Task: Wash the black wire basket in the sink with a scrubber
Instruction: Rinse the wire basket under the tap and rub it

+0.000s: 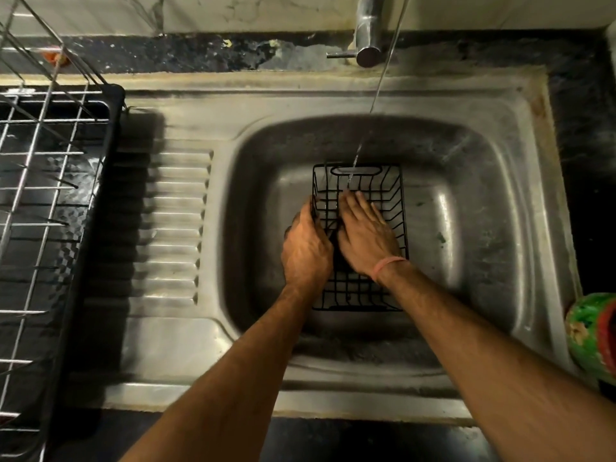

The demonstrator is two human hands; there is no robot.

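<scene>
Black wire basket [361, 241] in sink [473, 181], under running tap stream [376, 95].
Left hand [306, 248] gripping basket's left wall, fingers curled; right hand [365, 235] flat inside, fingers straight, together. No scrubber visible. Best: steady basket, rub along wires, rotate under water.

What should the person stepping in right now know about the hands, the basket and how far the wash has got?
Left hand grips the left rim of the black wire basket. Right hand lies flat inside it, fingers straight, under the water stream from the tap. Basket sits upright in the sink. No scrubber is visible; a dark patch under the right palm can't be identified. Rinsing is underway; scrubbing progress can't be judged.
</scene>
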